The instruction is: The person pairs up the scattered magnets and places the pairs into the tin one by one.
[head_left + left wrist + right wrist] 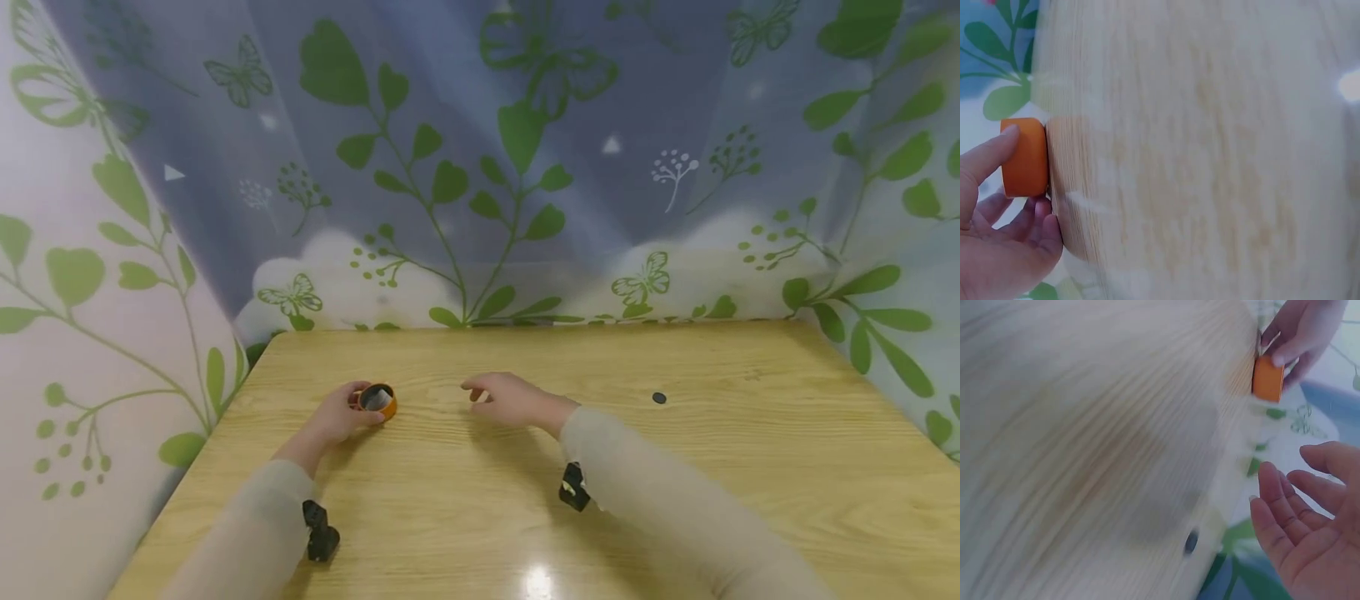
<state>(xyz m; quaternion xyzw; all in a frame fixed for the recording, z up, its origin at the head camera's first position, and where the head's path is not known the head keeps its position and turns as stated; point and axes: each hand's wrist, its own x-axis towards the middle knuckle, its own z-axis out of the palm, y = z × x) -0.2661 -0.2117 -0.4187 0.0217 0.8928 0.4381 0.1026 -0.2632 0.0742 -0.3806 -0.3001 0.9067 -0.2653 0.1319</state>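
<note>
On the left part of the wooden table [450, 500] stands a small round orange container [389, 409]. Its top is uncovered, showing a dark inside with something whitish in it. My left hand [337, 414] holds it by the side, thumb at the near wall and fingers at the far side. In the left wrist view the orange container [1025, 156] sits upright between thumb and fingers. My right hand [513, 400] is over the table to the right of the container, its fingers loosely bent with nothing between them, as the right wrist view of the hand [1316, 544] confirms.
A small dark round disc [659, 398] lies on the table to the right of my right hand. Behind the table hangs a curtain [465, 208] with leaves and butterflies, and patterned cloth also borders both sides. Small black devices are strapped at both wrists.
</note>
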